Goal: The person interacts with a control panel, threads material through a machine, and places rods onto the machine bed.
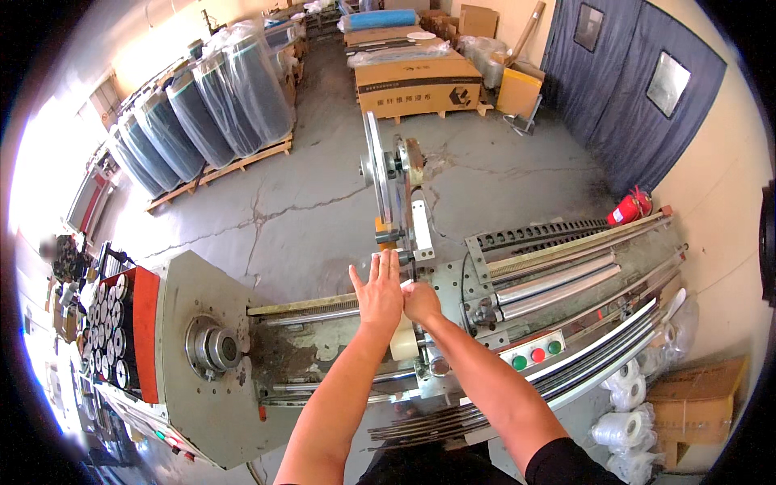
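In the head view, we are looking down on a long grey machine (323, 331) with two bare hands over its middle. Our left hand (379, 293) is lying palm down, its fingers straight and released, pointing away from us. Our right hand (423, 303) is sitting just beside it with fingers curling inward — we cannot tell whether they are grasping anything, though a small white piece (406, 284) is showing at them. The cream cylinder (403, 344) is resting between our forearms, below the hands; we cannot tell whether either hand is touching it. A round chuck (214, 346) is facing it from the left, while polished rods (558, 287) and a button panel (529, 353) are lying to the right. Beyond the hands, a large wheel (374, 170) is standing upright — well short of the cardboard boxes (416, 85).
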